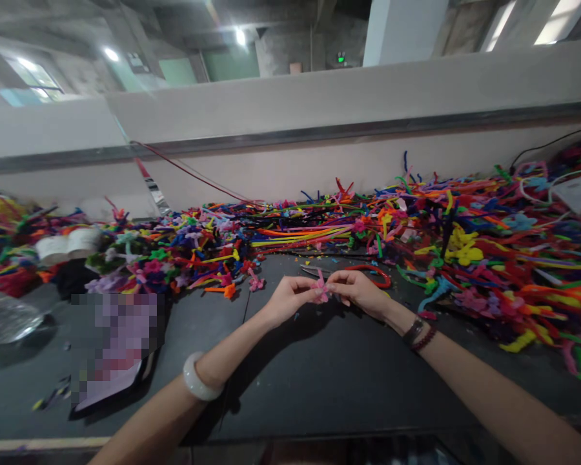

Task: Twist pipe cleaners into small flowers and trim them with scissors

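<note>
Between my two hands, above the middle of the dark table (329, 381), is a small pink pipe-cleaner flower (322, 289) with a short stem pointing up. My left hand (294, 297) pinches its left side between thumb and fingers. From the right, my right hand (361, 292) pinches its other edge. Just behind the hands lie scissors (375, 274) with red-orange handles, their blades partly hidden behind my fingers and the flower. A finished-looking pink flower (255, 281) rests on the table to the left of my left hand.
Heaps of coloured pipe cleaners (503, 252) run along the back and right. A pile of fuzzy flowers (145, 258) sits at the left, near white rolls (68, 245). A blurred-out tablet or phone (121, 355) stands at front left, beside clear plastic (7, 320).
</note>
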Action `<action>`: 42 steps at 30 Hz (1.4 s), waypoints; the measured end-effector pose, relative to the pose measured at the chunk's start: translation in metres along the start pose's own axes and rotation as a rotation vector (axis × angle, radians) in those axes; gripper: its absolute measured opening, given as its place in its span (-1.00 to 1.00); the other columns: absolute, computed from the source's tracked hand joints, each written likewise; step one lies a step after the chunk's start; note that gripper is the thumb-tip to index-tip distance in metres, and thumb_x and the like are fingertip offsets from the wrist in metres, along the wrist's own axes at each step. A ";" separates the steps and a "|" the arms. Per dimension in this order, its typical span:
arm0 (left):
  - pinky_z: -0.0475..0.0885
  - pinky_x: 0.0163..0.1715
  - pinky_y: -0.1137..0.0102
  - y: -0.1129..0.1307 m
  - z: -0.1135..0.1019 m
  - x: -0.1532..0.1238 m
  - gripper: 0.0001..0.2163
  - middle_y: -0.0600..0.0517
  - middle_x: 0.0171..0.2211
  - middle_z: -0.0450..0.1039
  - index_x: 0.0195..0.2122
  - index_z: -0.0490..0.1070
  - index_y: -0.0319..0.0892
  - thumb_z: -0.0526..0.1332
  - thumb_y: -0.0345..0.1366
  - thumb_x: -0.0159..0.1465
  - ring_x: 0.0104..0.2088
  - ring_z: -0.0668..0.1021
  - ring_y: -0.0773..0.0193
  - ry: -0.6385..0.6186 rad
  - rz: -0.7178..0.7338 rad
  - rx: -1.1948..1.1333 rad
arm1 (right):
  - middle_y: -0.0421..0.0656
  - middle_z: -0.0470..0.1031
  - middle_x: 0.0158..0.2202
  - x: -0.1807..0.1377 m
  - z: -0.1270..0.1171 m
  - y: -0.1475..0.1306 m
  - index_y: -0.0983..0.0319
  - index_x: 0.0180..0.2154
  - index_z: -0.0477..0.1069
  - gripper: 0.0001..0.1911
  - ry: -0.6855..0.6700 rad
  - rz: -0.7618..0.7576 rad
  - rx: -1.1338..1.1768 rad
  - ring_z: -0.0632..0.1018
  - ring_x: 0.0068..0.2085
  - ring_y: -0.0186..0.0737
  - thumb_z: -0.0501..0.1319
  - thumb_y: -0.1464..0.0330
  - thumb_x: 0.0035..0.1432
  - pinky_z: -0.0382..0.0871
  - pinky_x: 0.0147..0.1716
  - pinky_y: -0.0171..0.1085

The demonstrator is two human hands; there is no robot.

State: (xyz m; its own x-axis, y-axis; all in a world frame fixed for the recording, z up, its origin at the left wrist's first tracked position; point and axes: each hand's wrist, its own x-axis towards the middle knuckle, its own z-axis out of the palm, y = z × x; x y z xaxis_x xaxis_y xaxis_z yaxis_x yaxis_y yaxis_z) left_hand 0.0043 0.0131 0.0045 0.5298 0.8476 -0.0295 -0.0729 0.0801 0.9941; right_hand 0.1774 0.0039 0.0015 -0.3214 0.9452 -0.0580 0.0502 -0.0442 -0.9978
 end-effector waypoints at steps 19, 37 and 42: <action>0.33 -0.38 0.47 -0.003 0.009 -0.004 -0.80 0.02 -0.54 0.44 -0.45 0.45 -0.28 0.25 -0.24 -0.04 -0.50 0.44 0.38 0.005 0.061 -0.002 | -0.29 0.29 -0.58 -0.004 0.003 -0.004 0.29 -0.48 0.30 -0.77 -0.091 -0.021 -0.145 0.22 -0.66 -0.54 0.19 0.23 -0.08 0.07 -0.75 -0.50; 0.35 -0.30 0.40 -0.002 0.006 -0.001 -0.77 0.02 -0.50 0.46 -0.44 0.43 -0.31 0.28 -0.26 -0.10 -0.47 0.47 0.34 0.071 0.028 -0.071 | -0.27 0.30 -0.58 -0.005 0.002 -0.002 0.30 -0.46 0.31 -0.80 -0.121 -0.115 -0.117 0.27 -0.64 -0.51 0.13 0.27 0.01 0.13 -0.71 -0.49; 0.34 -0.28 0.41 -0.003 0.004 -0.001 -0.78 -0.01 -0.46 0.46 -0.42 0.43 -0.32 0.25 -0.27 -0.05 -0.44 0.47 0.35 0.002 -0.001 -0.062 | -0.25 0.32 -0.57 -0.003 -0.003 -0.002 0.32 -0.47 0.35 -0.78 -0.169 -0.085 -0.077 0.27 -0.63 -0.52 0.13 0.27 0.00 0.13 -0.71 -0.49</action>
State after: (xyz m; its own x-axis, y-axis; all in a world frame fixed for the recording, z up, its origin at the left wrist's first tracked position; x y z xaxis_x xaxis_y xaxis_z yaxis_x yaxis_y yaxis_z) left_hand 0.0074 0.0100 0.0023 0.5280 0.8487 -0.0309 -0.1247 0.1135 0.9857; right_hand 0.1813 0.0022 0.0041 -0.4810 0.8766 0.0155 0.0858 0.0647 -0.9942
